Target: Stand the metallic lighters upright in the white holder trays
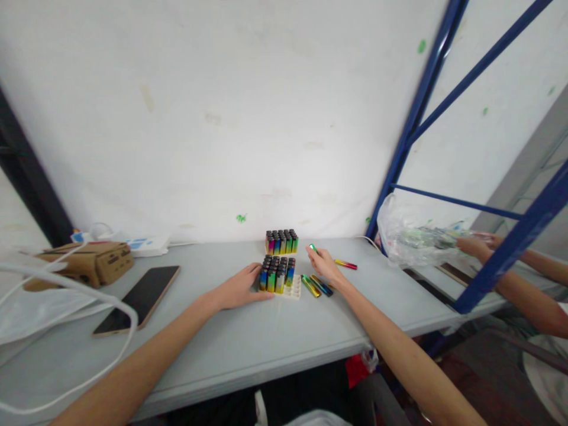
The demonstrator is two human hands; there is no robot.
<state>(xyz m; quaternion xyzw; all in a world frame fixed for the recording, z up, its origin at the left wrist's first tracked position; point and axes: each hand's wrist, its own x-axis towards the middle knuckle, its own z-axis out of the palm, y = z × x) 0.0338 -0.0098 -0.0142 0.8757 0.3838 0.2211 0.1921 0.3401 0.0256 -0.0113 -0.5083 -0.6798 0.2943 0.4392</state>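
My left hand (242,287) grips the left side of a white slotted tray (293,290), thumb along its front edge and fingers behind. Several shiny multicoloured lighters (276,275) with black tops stand upright in that tray, and bare slots show at its right. My right hand (326,264) is raised to the right of the tray, closed on a green metallic lighter (313,248). Below it, loose lighters (311,286) lie on the table, gold, green and blue. A red and yellow lighter (345,264) lies farther right.
Behind the tray stands another block of upright lighters (282,242). At left are a phone (139,300), a cardboard box (97,264), a power strip (148,245) and white cables. A blue metal frame (410,127) rises at right; beyond it another person's hands (477,245) handle clear plastic bags (402,231).
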